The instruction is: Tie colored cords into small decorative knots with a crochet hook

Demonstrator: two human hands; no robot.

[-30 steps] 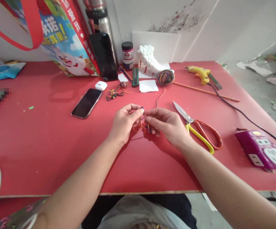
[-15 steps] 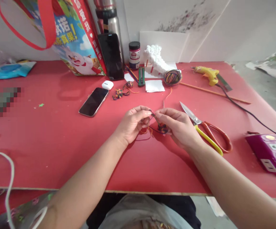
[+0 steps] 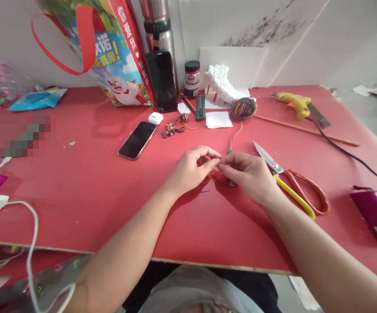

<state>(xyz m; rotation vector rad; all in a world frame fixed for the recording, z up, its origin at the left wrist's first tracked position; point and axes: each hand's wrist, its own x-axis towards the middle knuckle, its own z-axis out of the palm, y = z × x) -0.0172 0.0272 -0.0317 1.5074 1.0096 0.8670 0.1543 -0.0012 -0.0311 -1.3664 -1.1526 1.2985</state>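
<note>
My left hand (image 3: 193, 171) and my right hand (image 3: 250, 174) meet at the fingertips above the red table. Both are closed in a pinch on thin multicoloured cord, mostly hidden by the fingers. Loops of this cord (image 3: 208, 179) show below my left hand. Under my right hand lies a small dark, multicoloured knotted piece (image 3: 231, 182), partly covered. Just beyond my right fingers a slim metal tool with a green part (image 3: 230, 151) shows; the rest is hidden. A similar knotted piece (image 3: 170, 129) rests farther back.
Scissors with red and yellow handles (image 3: 282, 174) lie right of my right hand. Behind are a cord ball (image 3: 244, 108), white paper (image 3: 218, 119), a green cutter (image 3: 200, 107) and a phone (image 3: 138, 140). A yellow glue gun (image 3: 294, 104) and purple power strip (image 3: 375, 213) are at right.
My fingertips have come together, and the cord that showed between them is now mostly covered. My left hand has turned over somewhat. The whole view has shifted left, showing more of the table's left side.
</note>
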